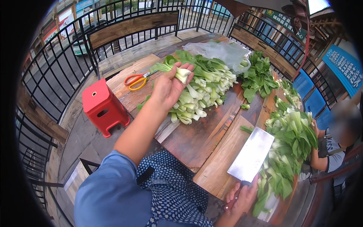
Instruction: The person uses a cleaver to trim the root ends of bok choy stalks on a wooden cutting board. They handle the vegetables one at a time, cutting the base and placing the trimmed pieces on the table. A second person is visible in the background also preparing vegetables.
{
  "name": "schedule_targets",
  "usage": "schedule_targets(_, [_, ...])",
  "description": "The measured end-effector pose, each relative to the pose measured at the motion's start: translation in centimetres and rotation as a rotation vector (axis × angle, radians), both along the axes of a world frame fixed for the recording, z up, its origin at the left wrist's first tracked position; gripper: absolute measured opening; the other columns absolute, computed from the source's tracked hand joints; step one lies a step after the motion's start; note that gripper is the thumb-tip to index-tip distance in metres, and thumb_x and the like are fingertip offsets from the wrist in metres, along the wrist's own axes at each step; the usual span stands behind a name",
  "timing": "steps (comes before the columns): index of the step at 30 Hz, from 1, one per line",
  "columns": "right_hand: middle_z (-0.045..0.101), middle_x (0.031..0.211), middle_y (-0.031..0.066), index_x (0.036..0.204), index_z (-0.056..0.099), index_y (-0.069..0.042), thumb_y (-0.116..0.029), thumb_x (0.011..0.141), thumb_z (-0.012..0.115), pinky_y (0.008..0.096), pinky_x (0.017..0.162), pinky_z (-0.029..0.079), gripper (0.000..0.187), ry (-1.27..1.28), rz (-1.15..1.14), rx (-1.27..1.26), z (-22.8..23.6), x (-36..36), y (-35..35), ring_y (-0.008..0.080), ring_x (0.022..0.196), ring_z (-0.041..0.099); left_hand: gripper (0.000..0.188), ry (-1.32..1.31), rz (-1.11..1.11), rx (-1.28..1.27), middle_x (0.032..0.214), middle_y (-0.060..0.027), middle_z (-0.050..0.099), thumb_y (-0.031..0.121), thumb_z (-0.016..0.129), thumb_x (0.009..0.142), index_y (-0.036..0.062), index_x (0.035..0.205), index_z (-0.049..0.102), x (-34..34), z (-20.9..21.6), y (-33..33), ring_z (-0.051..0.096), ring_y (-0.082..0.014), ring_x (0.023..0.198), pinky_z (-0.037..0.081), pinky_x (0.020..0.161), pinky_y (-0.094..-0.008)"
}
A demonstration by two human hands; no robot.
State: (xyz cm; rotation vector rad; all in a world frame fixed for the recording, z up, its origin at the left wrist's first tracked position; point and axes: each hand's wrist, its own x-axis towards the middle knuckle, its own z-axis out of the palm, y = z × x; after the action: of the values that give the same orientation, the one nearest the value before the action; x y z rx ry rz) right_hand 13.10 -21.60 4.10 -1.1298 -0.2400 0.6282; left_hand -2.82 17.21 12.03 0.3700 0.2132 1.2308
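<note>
A blue sleeve (107, 189) is nearest. Beyond it, half-curled fingers of the left hand (166, 89) hold one bok choy (182, 75), near a vegetable pile (204, 94). The right hand (244, 198) has fingers closed around a cleaver's (251, 155) handle. Between them is the wooden bench (189, 140); left of the left fingers stands a red stool (104, 108).

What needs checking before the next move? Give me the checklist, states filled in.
1. Right hand gripping the cleaver by its handle: ok.
2. Left hand holding the bok choy, apart from the blade: ok.
3. Scissors lying apart from the cleaver: ok.
4. Wood near the blade's far end free of scraps: not ok, a green scrap lies there.
5. Cleaver's edge sharp: cannot tell.
</note>
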Motion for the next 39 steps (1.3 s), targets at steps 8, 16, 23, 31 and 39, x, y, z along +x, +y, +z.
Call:
schedule_targets(8, [0.057,0.089,0.0109,0.168,0.020,-0.022,-0.017,0.112,0.048,0.0246,0.038,0.039,0.063,-0.009,0.051,0.057,-1.2,0.5,-0.2,0.0127,0.048,0.048,0.025,0.000,-0.042,-0.058,0.142,-0.0301,0.051,0.013,0.037,0.114,-0.0068,0.130,0.041,1.1,-0.6,1.3,0.055,-0.0422,0.137,0.052,0.114,-0.0528])
schedule_targets(16, [0.057,0.090,0.0114,0.168,0.020,-0.022,-0.017,0.113,0.047,0.0239,0.038,0.040,0.062,0.021,0.049,0.083,-0.9,0.3,-0.7,0.0125,0.050,0.048,0.035,0.139,-0.192,-0.042,0.144,-0.0322,0.050,0.004,0.035,0.111,-0.0112,0.142,0.034,2.5,-1.0,1.3,0.056,-0.0442,0.134,0.049,0.115,-0.0579])
schedule_targets(23, [0.057,0.091,0.0122,0.168,0.020,-0.022,-0.015,0.113,0.046,0.0249,0.038,0.040,0.062,0.042,0.063,0.109,-1.0,0.3,-0.7,0.0131,0.050,0.049,0.022,0.407,-0.228,0.026,0.134,-0.0258,0.052,0.011,0.041,0.113,-0.0073,0.123,0.046,1.3,-1.9,1.9,0.062,-0.0395,0.129,0.055,0.111,-0.0549])
schedule_targets(31, [0.058,0.090,0.0121,0.167,0.021,-0.021,-0.016,0.111,0.051,0.0271,0.040,0.044,0.064,0.041,0.100,0.150,-1.4,0.8,-1.0,0.0146,0.051,0.051,0.032,0.905,-0.282,0.058,0.117,-0.0229,0.071,0.027,0.043,0.115,-0.0028,0.114,0.054,0.8,0.2,2.7,0.074,-0.0304,0.106,0.066,0.090,-0.0423])
schedule_targets(39, [0.059,0.089,0.0128,0.167,0.021,-0.020,-0.014,0.110,0.052,0.0271,0.040,0.044,0.065,0.038,0.107,0.162,-1.2,0.6,-0.8,0.0144,0.052,0.051,0.036,1.203,-0.415,0.263,0.079,-0.0026,0.069,0.038,0.054,0.111,0.0060,0.100,0.066,-0.7,-0.1,3.6,0.061,-0.0102,0.066,0.053,0.063,-0.0267])
